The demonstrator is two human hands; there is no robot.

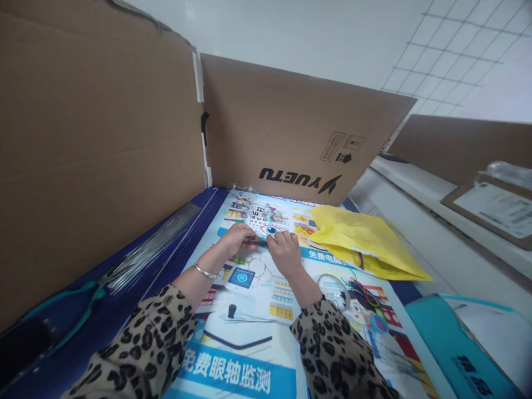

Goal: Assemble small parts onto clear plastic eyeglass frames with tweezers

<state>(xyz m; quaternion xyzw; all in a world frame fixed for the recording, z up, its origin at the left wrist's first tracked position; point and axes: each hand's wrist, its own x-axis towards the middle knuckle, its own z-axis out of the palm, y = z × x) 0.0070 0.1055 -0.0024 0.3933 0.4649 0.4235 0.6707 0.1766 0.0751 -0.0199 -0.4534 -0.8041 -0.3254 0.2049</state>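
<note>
Over the printed poster sheet, my left hand point(240, 239) is closed, thumb and fingers pinched on a thin dark piece point(260, 242) whose kind I cannot make out. Close by on the right, my right hand point(285, 249) is curled shut at the other end of that piece; its fingertips are partly hidden. Fine silvery wire point(264, 271) hangs or lies just below the hands. Beyond them, a loose tangle of thin wires with small coloured bits point(272, 213) rests on the poster point(245, 346).
Teal-handled pliers point(89, 302) and a bundle of straight metal wires point(153, 244) lie at left. To the right are a yellow pouch point(366, 238), a clear ring-shaped coil point(332, 291), coloured cords point(366, 291) and a teal box point(461, 349). Cardboard walls point(286, 127) stand behind and left.
</note>
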